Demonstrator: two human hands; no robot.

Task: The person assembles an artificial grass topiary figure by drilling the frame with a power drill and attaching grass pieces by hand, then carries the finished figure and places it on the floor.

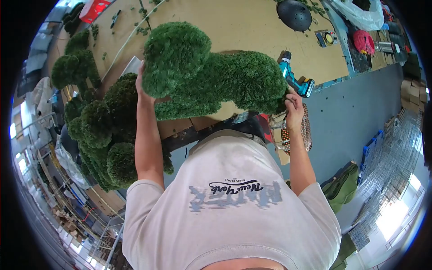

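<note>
A topiary figure covered in green artificial grass (258, 78) lies across the near edge of the table, its rounded head-like lump (175, 56) toward the left. My left hand (142, 83) grips the side of that lump, with most of its fingers hidden behind the grass. At the opposite end, my right hand (294, 107) has its fingers curled on the figure's edge. Just beyond my right hand lies a teal cordless drill (294, 78). More green grass-covered figures (96, 121) are piled to the left of my left arm.
The brown tabletop (243, 27) carries a black dome with holes (294, 15), a tape measure (327, 38) and green scraps. A red basket (93, 10) stands far left. At the right are a pink-red round item (363, 42) and a white plastic bag (362, 17). Green material (340, 186) lies on the floor.
</note>
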